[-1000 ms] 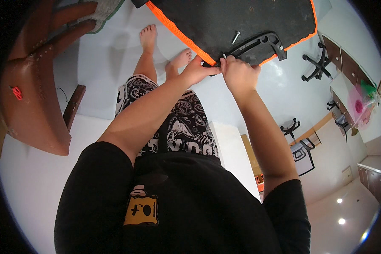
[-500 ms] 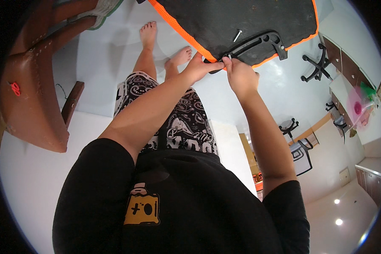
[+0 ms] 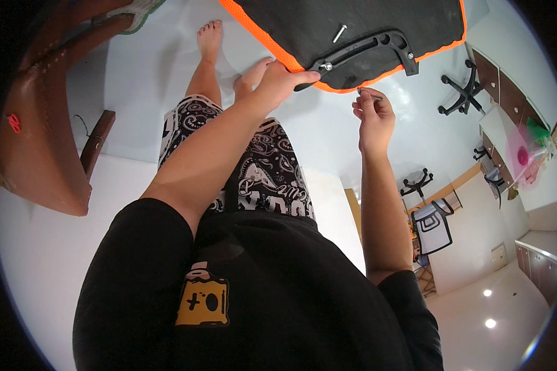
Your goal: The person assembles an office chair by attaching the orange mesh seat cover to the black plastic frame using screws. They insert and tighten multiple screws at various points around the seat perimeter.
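The left hand [image 3: 278,80] grips the near end of a black bracket [image 3: 368,52] lying on a black, orange-edged seat pad [image 3: 303,18]. Just below the pad's edge, the right hand [image 3: 371,114] pinches a small screw [image 3: 370,94] in closed fingers. 1 loose screw [image 3: 339,33] rests above the bracket.

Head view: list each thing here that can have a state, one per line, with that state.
Left hand: gripping the end of the black bracket.
Right hand: off the panel, pinching a small metal piece in its fingertips.
Black bracket: lying flat on the black panel.
Black panel with orange edge: lying flat on the pale floor.
Loose screw: lying on the panel, not driven in.
Screw at the bracket's end: seated in the bracket.
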`<action>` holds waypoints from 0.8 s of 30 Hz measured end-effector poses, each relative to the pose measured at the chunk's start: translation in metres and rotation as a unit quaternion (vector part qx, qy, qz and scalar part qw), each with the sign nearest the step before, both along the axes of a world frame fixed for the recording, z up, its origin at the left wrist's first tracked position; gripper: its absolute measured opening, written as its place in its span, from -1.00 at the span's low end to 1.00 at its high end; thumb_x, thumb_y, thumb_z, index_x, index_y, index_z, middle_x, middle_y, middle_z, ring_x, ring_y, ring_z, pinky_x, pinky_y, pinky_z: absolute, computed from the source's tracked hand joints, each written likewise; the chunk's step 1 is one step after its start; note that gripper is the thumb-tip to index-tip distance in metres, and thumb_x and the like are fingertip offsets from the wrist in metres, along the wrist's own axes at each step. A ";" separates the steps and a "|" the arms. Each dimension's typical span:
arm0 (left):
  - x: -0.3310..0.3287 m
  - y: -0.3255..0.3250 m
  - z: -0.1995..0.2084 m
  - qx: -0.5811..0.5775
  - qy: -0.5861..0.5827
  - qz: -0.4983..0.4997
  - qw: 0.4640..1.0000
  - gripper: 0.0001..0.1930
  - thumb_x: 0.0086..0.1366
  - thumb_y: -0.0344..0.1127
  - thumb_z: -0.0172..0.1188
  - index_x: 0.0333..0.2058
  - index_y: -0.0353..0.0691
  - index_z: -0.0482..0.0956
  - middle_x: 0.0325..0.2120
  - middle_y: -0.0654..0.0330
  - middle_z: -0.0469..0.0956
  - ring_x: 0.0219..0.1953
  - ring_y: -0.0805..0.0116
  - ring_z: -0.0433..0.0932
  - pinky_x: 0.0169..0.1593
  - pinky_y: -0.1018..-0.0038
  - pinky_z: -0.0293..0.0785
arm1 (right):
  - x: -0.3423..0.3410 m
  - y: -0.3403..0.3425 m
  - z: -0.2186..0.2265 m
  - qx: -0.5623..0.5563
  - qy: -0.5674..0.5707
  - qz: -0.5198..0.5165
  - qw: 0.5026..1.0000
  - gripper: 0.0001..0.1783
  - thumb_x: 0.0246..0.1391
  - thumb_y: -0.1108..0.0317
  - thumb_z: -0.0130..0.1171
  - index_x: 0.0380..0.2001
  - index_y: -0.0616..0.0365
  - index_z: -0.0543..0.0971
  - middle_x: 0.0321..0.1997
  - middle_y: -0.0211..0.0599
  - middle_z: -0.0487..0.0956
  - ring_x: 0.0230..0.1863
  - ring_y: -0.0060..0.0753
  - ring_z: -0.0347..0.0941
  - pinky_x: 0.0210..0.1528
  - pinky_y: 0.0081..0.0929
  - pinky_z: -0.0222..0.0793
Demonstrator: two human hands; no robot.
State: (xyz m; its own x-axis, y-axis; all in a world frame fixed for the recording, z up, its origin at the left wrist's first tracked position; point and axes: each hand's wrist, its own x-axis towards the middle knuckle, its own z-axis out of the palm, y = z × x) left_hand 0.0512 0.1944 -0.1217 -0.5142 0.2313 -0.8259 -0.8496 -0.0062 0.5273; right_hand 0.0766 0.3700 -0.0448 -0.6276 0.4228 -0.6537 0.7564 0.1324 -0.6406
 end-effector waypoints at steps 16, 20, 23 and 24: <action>0.002 -0.016 -0.037 0.124 0.013 0.051 0.991 -0.66 -0.07 -0.23 0.34 -0.35 -0.34 0.57 -0.45 0.19 0.58 -0.39 0.45 0.53 -0.27 0.59 0.38 | -0.036 -0.031 -0.019 0.022 0.110 0.184 0.977 -0.85 0.03 0.45 0.11 -0.29 0.15 0.56 -0.29 -0.35 0.57 -0.34 -0.56 0.48 -0.37 -0.62 0.37; 0.005 -0.017 -0.047 0.148 0.012 0.065 0.987 -0.67 -0.07 -0.23 0.33 -0.35 -0.34 0.58 -0.45 0.19 0.58 -0.40 0.45 0.52 -0.27 0.59 0.37 | -0.047 -0.037 -0.015 0.149 0.116 0.293 0.937 -0.88 -0.08 0.44 0.17 -0.40 0.06 0.61 -0.38 -0.34 0.55 -0.42 -0.43 0.46 -0.37 -0.56 0.36; 0.006 -0.015 -0.056 0.152 0.010 0.055 0.987 -0.67 -0.07 -0.23 0.33 -0.35 -0.34 0.58 -0.46 0.19 0.57 -0.41 0.44 0.52 -0.28 0.59 0.37 | -0.049 -0.036 -0.023 0.164 0.164 0.335 0.913 -0.89 -0.09 0.44 0.18 -0.41 0.07 0.61 -0.40 -0.32 0.54 -0.43 -0.35 0.45 -0.36 -0.54 0.37; 0.007 -0.014 -0.058 0.150 0.015 0.060 0.987 -0.66 -0.08 -0.23 0.33 -0.35 -0.34 0.58 -0.46 0.19 0.57 -0.42 0.44 0.52 -0.29 0.59 0.37 | -0.048 -0.035 -0.023 0.170 0.158 0.338 0.912 -0.89 -0.09 0.44 0.18 -0.42 0.08 0.62 -0.40 -0.32 0.54 -0.43 -0.34 0.45 -0.36 -0.54 0.38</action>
